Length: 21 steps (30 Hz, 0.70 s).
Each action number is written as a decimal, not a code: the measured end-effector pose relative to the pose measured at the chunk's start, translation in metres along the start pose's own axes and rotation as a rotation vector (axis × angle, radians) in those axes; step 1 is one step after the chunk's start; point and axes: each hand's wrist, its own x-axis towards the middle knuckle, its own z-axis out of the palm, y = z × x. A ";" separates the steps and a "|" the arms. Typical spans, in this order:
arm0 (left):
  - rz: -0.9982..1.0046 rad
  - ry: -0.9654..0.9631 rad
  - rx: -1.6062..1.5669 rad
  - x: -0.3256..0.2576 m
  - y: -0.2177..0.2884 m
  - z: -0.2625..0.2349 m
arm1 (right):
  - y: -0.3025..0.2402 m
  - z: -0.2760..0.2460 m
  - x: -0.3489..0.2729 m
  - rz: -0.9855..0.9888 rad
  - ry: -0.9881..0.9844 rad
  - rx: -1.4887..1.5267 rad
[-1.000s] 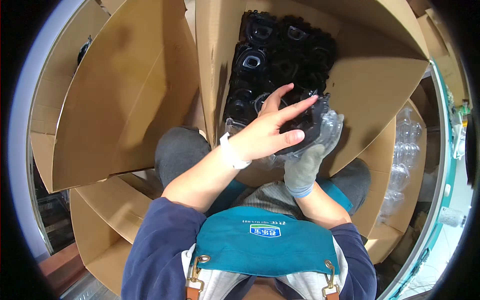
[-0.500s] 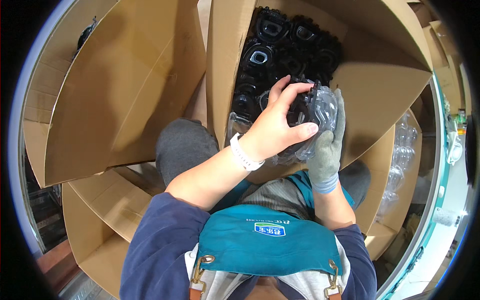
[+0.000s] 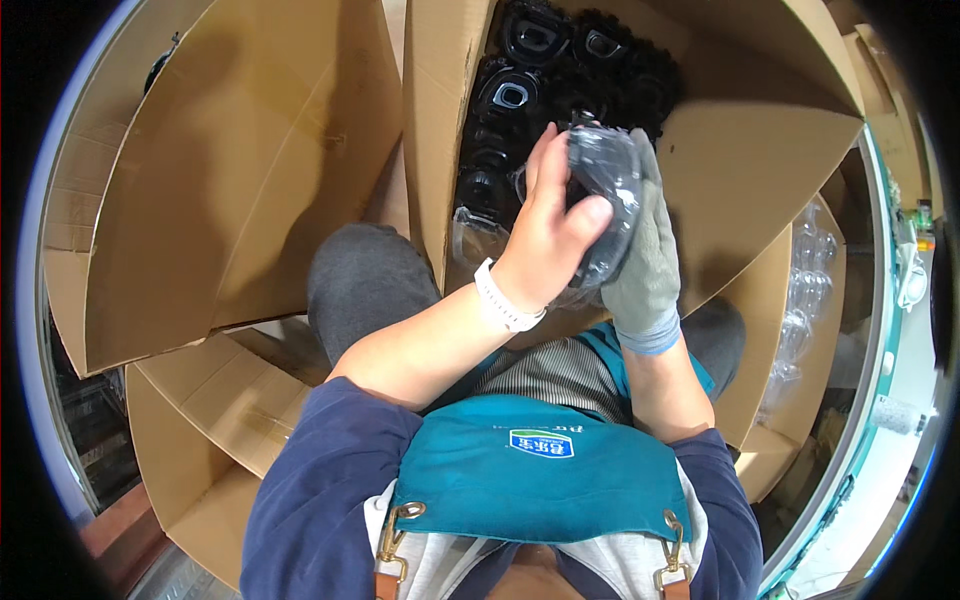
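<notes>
Between my two hands, over the open carton, is a rounded black plastic part with a shiny clear layer [image 3: 607, 185]; whether it is one piece or several nested together I cannot tell. My bare left hand [image 3: 548, 230], with a white band at the wrist, grips its left side, thumb across the front. My right hand [image 3: 648, 240], in a grey glove, is pressed along its right side, the fingers partly hidden behind it. Beyond them, several black molded parts [image 3: 535, 40] stand packed in the carton. A clear plastic piece [image 3: 478, 238] lies near the carton's left wall.
The tall carton [image 3: 760, 170] stands open before my knees. Another large carton [image 3: 230, 180] rises at the left, with a lower open one [image 3: 215, 480] near it. At the right, a carton holds stacked clear plastic pieces [image 3: 808, 290]. Farther right is a white-topped surface [image 3: 905, 440].
Both hands have lifted the part slightly away from me and turned it, so its shiny outer face now shows. My left fingers have moved from its top edge to lie along its left side.
</notes>
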 end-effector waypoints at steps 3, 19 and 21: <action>-0.086 -0.064 -0.385 -0.002 0.003 0.002 | 0.011 -0.022 -0.002 0.321 -0.085 0.372; -0.346 0.576 -0.423 0.028 0.001 -0.010 | 0.060 -0.010 -0.010 -0.668 0.225 -1.053; -0.312 0.611 -0.647 0.043 0.007 -0.020 | 0.054 -0.008 -0.012 -0.763 0.116 -0.811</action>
